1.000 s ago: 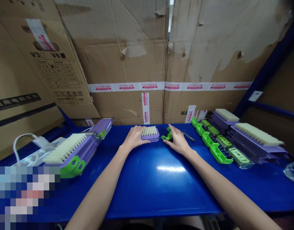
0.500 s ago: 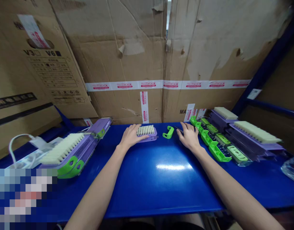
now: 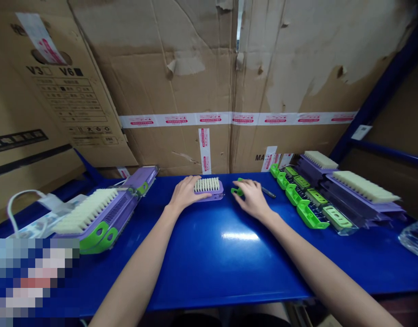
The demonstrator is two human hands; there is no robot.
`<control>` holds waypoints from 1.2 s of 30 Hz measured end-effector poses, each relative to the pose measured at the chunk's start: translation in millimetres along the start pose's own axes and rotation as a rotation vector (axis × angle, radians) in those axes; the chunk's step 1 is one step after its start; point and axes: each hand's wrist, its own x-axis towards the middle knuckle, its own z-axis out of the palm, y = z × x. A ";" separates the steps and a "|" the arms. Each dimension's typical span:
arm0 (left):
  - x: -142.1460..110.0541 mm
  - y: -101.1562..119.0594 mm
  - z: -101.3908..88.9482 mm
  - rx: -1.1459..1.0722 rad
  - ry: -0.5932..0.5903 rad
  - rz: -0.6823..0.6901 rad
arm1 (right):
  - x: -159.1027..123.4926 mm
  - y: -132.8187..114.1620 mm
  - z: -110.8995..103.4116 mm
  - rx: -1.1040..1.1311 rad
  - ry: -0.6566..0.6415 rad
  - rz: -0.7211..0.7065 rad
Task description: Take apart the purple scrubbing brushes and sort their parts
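Note:
A small purple brush block with white bristles (image 3: 209, 188) lies at the back of the blue table (image 3: 229, 254). My left hand (image 3: 185, 193) rests against its left side, fingers curled around it. My right hand (image 3: 251, 197) lies over a green plastic handle piece (image 3: 236, 190) just right of the block, fingers closing on it. A dark pen-like tool (image 3: 268, 192) lies on the table right of that hand.
A row of purple and green brush units (image 3: 331, 195) stands at the right. Another long purple brush unit (image 3: 103, 215) lies at the left beside a white cable (image 3: 18, 200). Cardboard boxes (image 3: 212, 81) wall off the back. A clear bag (image 3: 415, 238) sits far right.
My right hand moved left from near the pen-like tool back onto the green handle piece. My left hand stayed on the brush block.

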 end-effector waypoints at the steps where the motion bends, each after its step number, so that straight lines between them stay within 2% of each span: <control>1: -0.6 1.2 0.9 -0.010 0.011 0.022 | 2.1 -8.4 5.0 0.048 -0.036 -0.021; 5: -1.8 6.4 3.5 -0.031 0.029 0.063 | 6.9 -26.4 21.6 0.156 -0.112 0.013; 10: -0.4 1.6 -0.2 -0.003 0.008 0.035 | 4.2 -15.8 19.2 0.113 -0.101 -0.034; 14: -1.0 -14.4 -8.4 0.130 0.005 -0.145 | 1.3 4.7 6.9 0.045 0.023 -0.048; 18: -3.7 -26.1 -13.5 0.295 0.036 -0.360 | -1.2 24.6 -3.2 0.066 0.156 0.046; 21: -4.4 -27.2 -13.3 0.369 0.076 -0.395 | -2.5 30.7 -6.6 0.078 0.184 0.085; 23: -3.6 -24.1 -12.1 0.394 0.120 -0.322 | -2.6 30.2 -6.9 0.096 0.192 0.091; 25: -1.9 -17.4 -10.2 0.390 0.144 -0.179 | -2.5 27.5 -6.1 0.124 0.205 0.093; 28: 1.3 -1.2 -5.7 0.334 0.101 0.071 | -2.5 22.4 -3.8 0.191 0.211 0.090; 31: 3.7 15.9 -1.3 0.254 0.029 0.242 | -3.3 17.8 -1.9 0.288 0.203 0.089; 34: 4.2 24.9 -0.5 0.166 0.005 0.307 | -4.2 13.0 -3.1 0.407 0.192 0.106; 36: 4.1 26.2 -2.0 0.102 0.037 0.298 | -4.3 8.4 -5.9 0.522 0.178 0.158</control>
